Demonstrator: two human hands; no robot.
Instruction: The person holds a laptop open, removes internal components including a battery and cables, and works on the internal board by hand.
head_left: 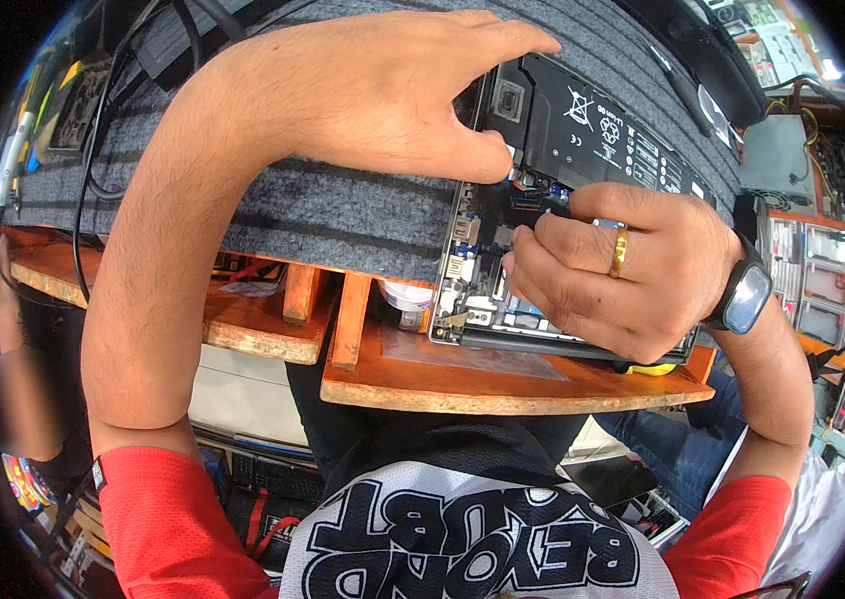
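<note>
An opened laptop (472,280) lies at the centre right, its circuit board and black battery (597,130) exposed. My left hand (393,110) arches over its left side, fingers stretched out near the upper edge, thumb tip touching the area by a small connector at the battery's lower left. My right hand (617,270), with a gold ring and a dark watch, is curled low over the board; what its fingertips hold, if anything, is hidden behind the fingers.
The laptop rests on a grey striped mat (343,210) on a wooden bench (512,389). Cables (88,180) run at the left; a shelf of trays and parts (812,290) stands at the right. Other people appear at the left (28,409) and right (832,509) edges.
</note>
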